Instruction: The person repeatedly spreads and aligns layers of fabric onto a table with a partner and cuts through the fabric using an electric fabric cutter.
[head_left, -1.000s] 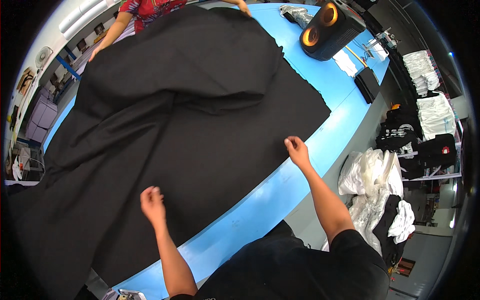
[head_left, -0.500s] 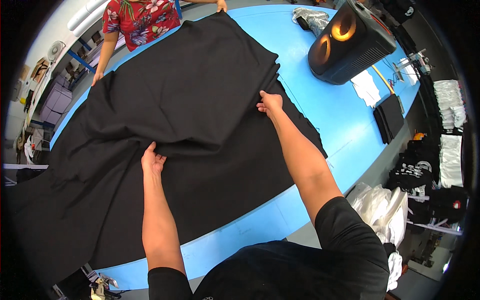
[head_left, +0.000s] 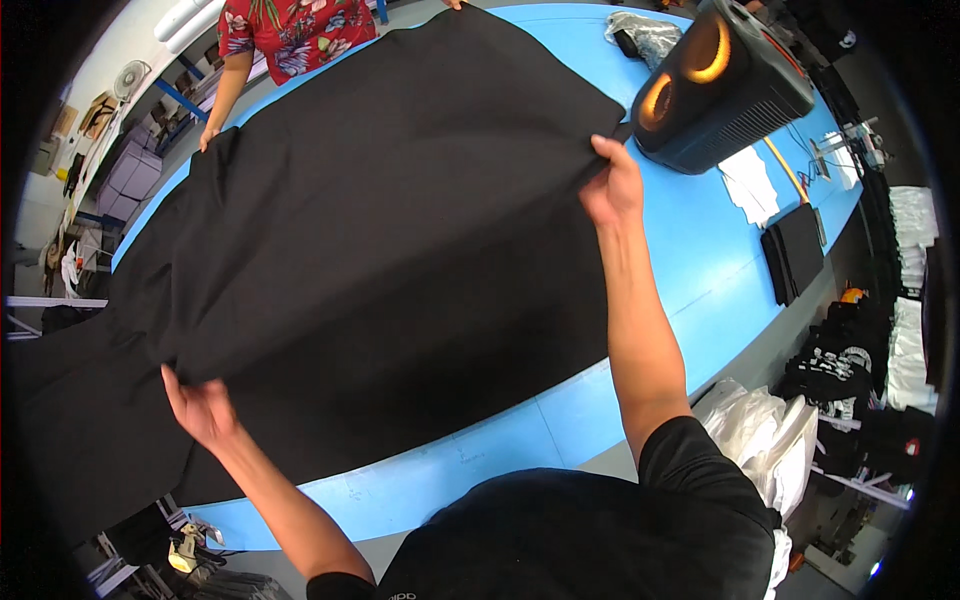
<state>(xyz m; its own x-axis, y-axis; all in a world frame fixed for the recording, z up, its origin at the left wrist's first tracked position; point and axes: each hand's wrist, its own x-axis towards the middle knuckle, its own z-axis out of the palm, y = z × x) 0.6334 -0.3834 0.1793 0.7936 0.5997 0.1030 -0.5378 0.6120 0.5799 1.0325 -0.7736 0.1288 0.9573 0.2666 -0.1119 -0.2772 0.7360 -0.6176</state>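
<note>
A large sheet of black fabric [head_left: 350,200] covers much of the blue table [head_left: 700,280], its upper layer folded along a long diagonal edge. My right hand [head_left: 614,185] grips that layer near its right corner, beside the dark speaker. At the lower-left stretch of the same edge, my left hand [head_left: 200,405] is slightly blurred, fingers partly curled and apart, touching or very near the cloth. Across the table a co-worker in a red floral shirt [head_left: 300,35] has hands on the far edge of the fabric.
On the table's right stand a dark speaker [head_left: 722,105] with glowing rings, white sheets [head_left: 750,190], a yellow rod [head_left: 785,165] and folded dark cloth [head_left: 790,250]. A plastic bundle [head_left: 645,40] lies behind. Bagged garments [head_left: 750,430] hang or lie at right, shelving at left.
My hands have spread apart, the right up and rightward, the left down and leftward. The upper layer is drawn out flatter, its corner moved toward the speaker, and its big bunched fold has smoothed.
</note>
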